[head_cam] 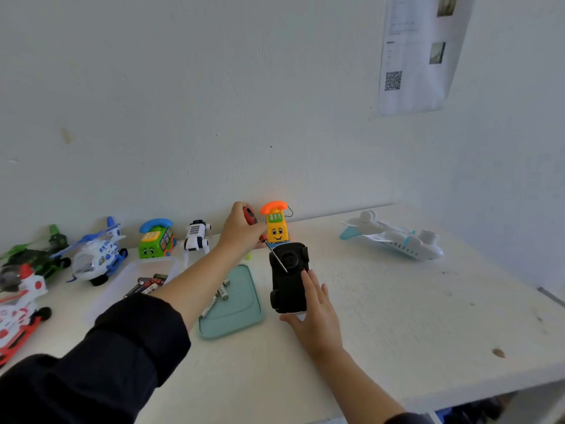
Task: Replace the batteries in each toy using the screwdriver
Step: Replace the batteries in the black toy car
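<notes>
A black toy car (287,280) lies upside down on the white table (397,316). My left hand (241,229) grips a red-and-black screwdriver (251,218), whose thin shaft slants down onto the car's underside. My right hand (315,313) lies along the car's right side, fingers straight and thumb under its near end. Several loose batteries (220,294) lie on a teal lid (235,310) left of the car. More batteries (149,284) sit in a clear plastic box (134,270).
Along the wall stand a yellow phone toy (276,224), a white robot dog (197,235), a green phone car (156,238), a blue-white helicopter (97,255), a green helicopter (39,255) and a red-white toy (18,307). A white airplane (394,237) lies at the right.
</notes>
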A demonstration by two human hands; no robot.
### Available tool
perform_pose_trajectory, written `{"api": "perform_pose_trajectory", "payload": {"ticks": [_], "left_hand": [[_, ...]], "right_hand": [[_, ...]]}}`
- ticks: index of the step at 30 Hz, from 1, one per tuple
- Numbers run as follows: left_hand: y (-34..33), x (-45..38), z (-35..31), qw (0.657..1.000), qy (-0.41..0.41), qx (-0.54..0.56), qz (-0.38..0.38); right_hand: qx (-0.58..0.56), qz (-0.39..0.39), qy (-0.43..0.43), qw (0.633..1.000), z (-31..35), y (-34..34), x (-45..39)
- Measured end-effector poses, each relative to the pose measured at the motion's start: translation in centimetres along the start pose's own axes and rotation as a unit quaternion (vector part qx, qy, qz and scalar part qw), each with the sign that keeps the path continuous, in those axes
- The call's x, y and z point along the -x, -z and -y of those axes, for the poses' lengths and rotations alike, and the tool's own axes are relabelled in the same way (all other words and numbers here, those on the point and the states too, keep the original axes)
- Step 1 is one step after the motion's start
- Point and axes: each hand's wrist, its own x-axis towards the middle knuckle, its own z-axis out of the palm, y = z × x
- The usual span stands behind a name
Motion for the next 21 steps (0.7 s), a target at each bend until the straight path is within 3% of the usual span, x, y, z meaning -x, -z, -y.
{"api": "perform_pose_trajectory", "payload": {"ticks": [5, 8, 10, 12, 14, 16, 18, 21], "left_hand": [[0.8, 0.6, -0.1, 0.999, -0.036, 0.026, 0.0], [1.2, 0.7, 0.0, 0.986, -0.147, -0.015, -0.072], [1.3, 0.9, 0.3, 0.957, -0.257, -0.113, -0.074], [0.9, 1.5, 1.0, 0.911, -0.314, -0.267, 0.017], [0.1, 2.6, 2.0, 0.867, -0.259, -0.404, 0.138], [-0.7, 3.4, 3.4, 0.83, -0.199, -0.482, 0.197], [-1.3, 3.8, 4.1, 0.845, -0.18, -0.461, 0.203], [-0.9, 3.6, 3.4, 0.916, -0.169, -0.327, 0.156]], "right_hand": [[0.01, -0.035, 0.032, 0.999, -0.7, -0.5, -0.1], [0.001, -0.054, 0.038, 0.998, -0.4, -0.4, -0.2], [0.002, -0.068, 0.045, 0.997, -0.4, -0.5, -0.3], [0.004, -0.062, 0.049, 0.997, -0.5, -0.7, -0.3], [0.005, -0.051, 0.047, 0.998, -0.8, -0.9, -0.3], [0.005, -0.047, 0.044, 0.998, -0.9, -0.9, -0.2], [0.009, -0.059, 0.051, 0.997, -0.8, -0.8, -0.2], [0.022, -0.081, 0.052, 0.995, -0.5, -0.4, -0.2]]}}
